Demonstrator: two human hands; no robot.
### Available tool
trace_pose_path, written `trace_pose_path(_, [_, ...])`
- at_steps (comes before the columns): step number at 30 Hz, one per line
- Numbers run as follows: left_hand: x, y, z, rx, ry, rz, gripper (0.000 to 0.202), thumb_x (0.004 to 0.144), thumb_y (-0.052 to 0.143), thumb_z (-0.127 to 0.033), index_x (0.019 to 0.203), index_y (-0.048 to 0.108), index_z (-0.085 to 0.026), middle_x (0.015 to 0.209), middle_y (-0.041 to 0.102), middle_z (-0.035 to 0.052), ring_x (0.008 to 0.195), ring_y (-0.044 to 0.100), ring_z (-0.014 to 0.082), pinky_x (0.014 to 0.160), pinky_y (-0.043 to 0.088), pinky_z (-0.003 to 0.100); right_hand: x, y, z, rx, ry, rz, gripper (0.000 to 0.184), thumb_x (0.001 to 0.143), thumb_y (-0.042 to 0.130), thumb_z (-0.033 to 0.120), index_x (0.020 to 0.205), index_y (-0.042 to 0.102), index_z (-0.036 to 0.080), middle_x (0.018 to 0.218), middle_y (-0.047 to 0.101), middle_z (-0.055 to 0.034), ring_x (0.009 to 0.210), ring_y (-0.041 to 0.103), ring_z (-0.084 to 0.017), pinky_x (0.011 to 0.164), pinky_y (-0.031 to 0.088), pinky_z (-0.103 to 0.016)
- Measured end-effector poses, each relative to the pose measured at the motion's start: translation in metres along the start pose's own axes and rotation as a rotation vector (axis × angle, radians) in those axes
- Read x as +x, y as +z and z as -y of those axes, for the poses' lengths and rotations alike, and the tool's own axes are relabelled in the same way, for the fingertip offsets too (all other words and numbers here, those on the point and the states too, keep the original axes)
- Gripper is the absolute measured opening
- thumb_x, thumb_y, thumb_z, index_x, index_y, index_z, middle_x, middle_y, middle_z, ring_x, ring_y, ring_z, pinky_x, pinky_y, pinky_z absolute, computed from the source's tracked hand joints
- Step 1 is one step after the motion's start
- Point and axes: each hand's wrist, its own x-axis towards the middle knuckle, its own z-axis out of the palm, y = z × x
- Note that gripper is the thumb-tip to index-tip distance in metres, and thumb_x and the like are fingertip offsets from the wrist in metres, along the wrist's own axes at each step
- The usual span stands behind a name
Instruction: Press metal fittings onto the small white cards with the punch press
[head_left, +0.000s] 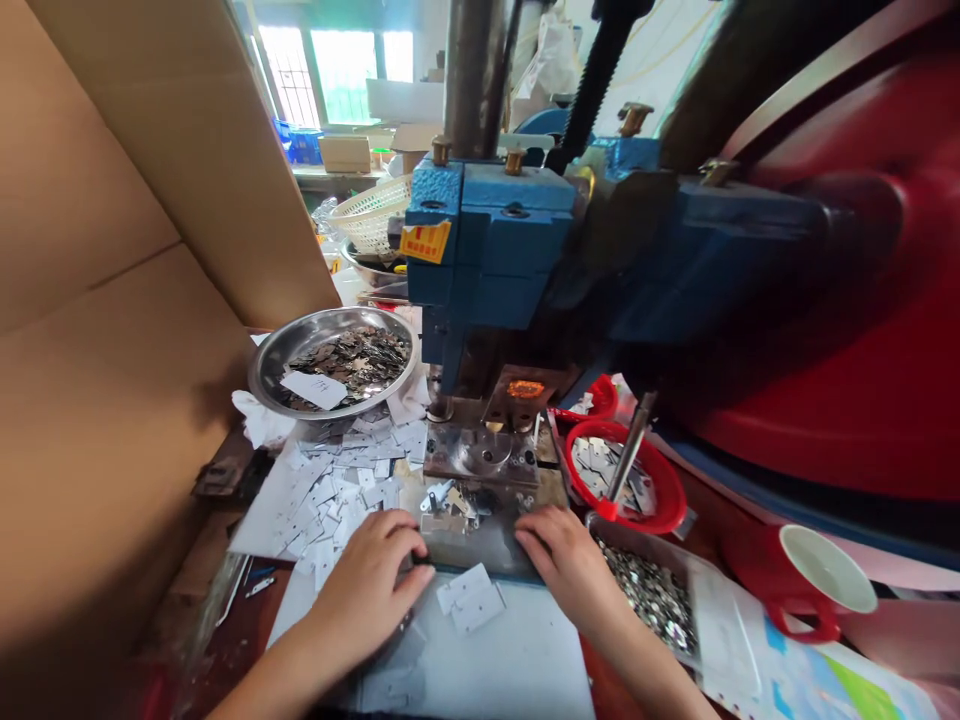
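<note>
I look down at my two hands, which rest apart on the front edge of the flat grey metal plate [480, 540] under the big blue press machine [487, 250]. My left hand [375, 585] has its fingers curled at the plate's corner. I cannot tell if it pinches something small. My right hand [570, 565] lies flat with its fingers stretched out and holds nothing I can see.

The small shiny metal pieces [448, 500] sit on the plate between my hands, just past my fingertips.

I think the other things are kept close for easy reach. A pile of little white paper cards [330, 500] lies by my left hand, below a round steel bowl of dark metal bits [334, 360]. By my right hand are a red plastic bowl [664, 495] and a clear tray of tiny silver bits [652, 595]. A red mug [810, 585] stands further right on the table.
</note>
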Motion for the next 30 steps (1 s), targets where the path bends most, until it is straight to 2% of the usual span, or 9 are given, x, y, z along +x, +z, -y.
trace_pose_path(3, [0.008,0.011,-0.018,-0.015,0.050,0.091,0.028,0.071,0.073,-0.031,0.097,0.064,-0.024,0.107,0.058,0.0035,0.102,0.050,0.0250,0.091,0.040,0.039,0.034,0.002,0.006,0.009,-0.028,-0.195,0.017,0.089,0.049,0.028,0.085,0.064,0.021,0.088,0.064,-0.0051,0.086,0.057,-0.021,0.078,0.045,-0.036])
trace_pose_path(5, [0.012,0.017,-0.024,0.009,0.053,0.124,0.034,0.067,0.077,-0.031,0.097,0.064,-0.024,0.106,0.058,0.0031,0.100,0.050,0.0259,0.090,0.039,0.040,0.060,0.003,0.008,0.007,-0.041,-0.306,0.018,0.089,0.049,0.028,0.084,0.065,0.021,0.088,0.064,-0.0056,0.087,0.057,-0.022,0.078,0.045,-0.036])
trace_pose_path(7, [0.015,0.021,-0.026,0.030,0.037,0.133,0.025,0.068,0.075,-0.029,0.090,0.065,-0.023,0.102,0.059,0.0030,0.099,0.051,0.0256,0.088,0.039,0.040,0.080,0.005,0.008,-0.029,-0.056,-0.352,0.021,0.090,0.048,0.028,0.083,0.066,0.021,0.086,0.064,-0.0062,0.086,0.057,-0.022,0.077,0.046,-0.037])
trace_pose_path(10, [0.016,0.021,-0.024,0.013,0.011,0.122,0.013,0.070,0.071,-0.024,0.081,0.064,-0.021,0.096,0.059,0.0025,0.095,0.052,0.0241,0.084,0.039,0.037,0.091,0.007,0.005,-0.156,-0.095,-0.321,0.024,0.090,0.048,0.029,0.088,0.070,0.021,0.088,0.064,-0.0078,0.093,0.055,-0.025,0.082,0.046,-0.042])
trace_pose_path(15, [0.021,0.016,-0.020,-0.209,-0.069,0.084,0.001,0.073,0.063,-0.020,0.074,0.063,-0.019,0.080,0.063,0.0010,0.079,0.056,0.0188,0.071,0.040,0.030,0.075,0.008,-0.003,-0.237,-0.184,-0.262,0.029,0.090,0.050,0.033,0.114,0.064,0.024,0.115,0.061,-0.0080,0.116,0.046,-0.030,0.097,0.038,-0.052])
trace_pose_path(19, [0.035,0.009,-0.019,-0.627,-0.241,0.090,0.017,0.079,0.055,-0.031,0.079,0.064,-0.017,0.062,0.060,-0.0007,0.061,0.056,0.0157,0.058,0.040,0.026,0.059,0.001,0.005,-0.079,-0.174,-0.277,0.031,0.091,0.048,0.033,0.118,0.060,0.022,0.119,0.059,-0.0093,0.117,0.048,-0.028,0.094,0.044,-0.049])
trace_pose_path(22, [0.046,0.005,-0.020,-0.934,-0.336,0.063,0.032,0.079,0.055,-0.043,0.089,0.065,-0.014,0.066,0.062,0.0015,0.060,0.057,0.0155,0.056,0.043,0.026,0.042,-0.010,0.021,0.106,-0.223,-0.167,0.031,0.091,0.050,0.032,0.121,0.056,0.024,0.115,0.062,-0.0070,0.107,0.056,-0.022,0.089,0.049,-0.039])
trace_pose_path(24, [0.049,0.002,-0.022,-1.041,-0.359,0.031,0.038,0.077,0.059,-0.046,0.095,0.066,-0.014,0.075,0.066,0.0039,0.065,0.060,0.0160,0.060,0.047,0.027,0.031,-0.014,0.030,0.189,-0.274,-0.097,0.032,0.089,0.054,0.033,0.121,0.056,0.025,0.111,0.064,-0.0060,0.102,0.059,-0.020,0.084,0.052,-0.034])
trace_pose_path(30, [0.047,-0.005,-0.031,-1.121,-0.362,0.048,0.037,0.077,0.064,-0.043,0.101,0.068,-0.016,0.082,0.069,0.0057,0.074,0.064,0.0164,0.066,0.050,0.026,0.017,-0.007,0.037,0.229,-0.201,-0.185,0.026,0.090,0.053,0.030,0.114,0.060,0.025,0.102,0.069,-0.0051,0.093,0.064,-0.019,0.080,0.053,-0.032])
